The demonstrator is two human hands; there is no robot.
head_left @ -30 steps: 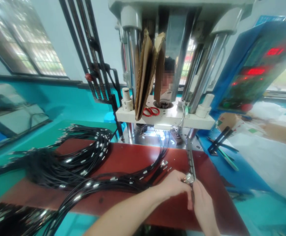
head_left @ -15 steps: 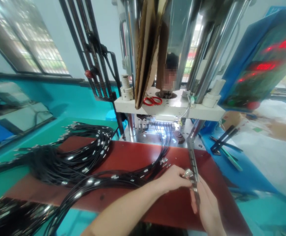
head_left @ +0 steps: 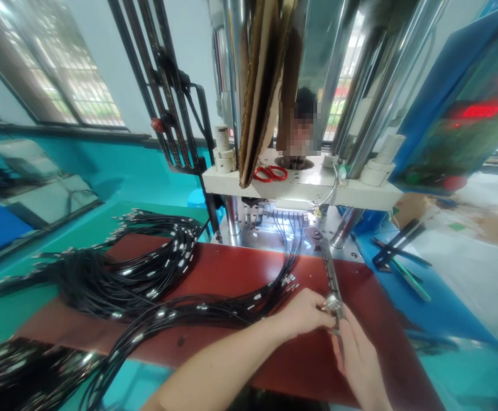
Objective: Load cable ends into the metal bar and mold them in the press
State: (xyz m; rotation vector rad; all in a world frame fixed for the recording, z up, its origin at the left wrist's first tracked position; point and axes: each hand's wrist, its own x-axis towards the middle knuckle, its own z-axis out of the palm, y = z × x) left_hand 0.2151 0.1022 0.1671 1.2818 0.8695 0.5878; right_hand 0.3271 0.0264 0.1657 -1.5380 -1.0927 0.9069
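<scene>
"In front of the press, what is the right hand doing?"

"Holding the near end of a bar. Its fingers lie along the metal, closed on it. The bar slants away toward the press's right front corner."

"And the left hand?"

"Fingers drawn close together, at a silver piece on the bar, in front of the press. I can't tell whether they pinch it or only touch it; the tips are partly hidden."

"What lies under them?"

"A red-brown board, in front of the press. Black cables run over it from the left, and thin wires go from them into the press's lit gap. A bigger bundle is heaped to the press's left."

"On the press itself?"

"Red-handled scissors on its plate, beside upright cardboard."

"To its right?"

"A panel with red digits, blurred, and below it some tools on a blue surface."
</scene>
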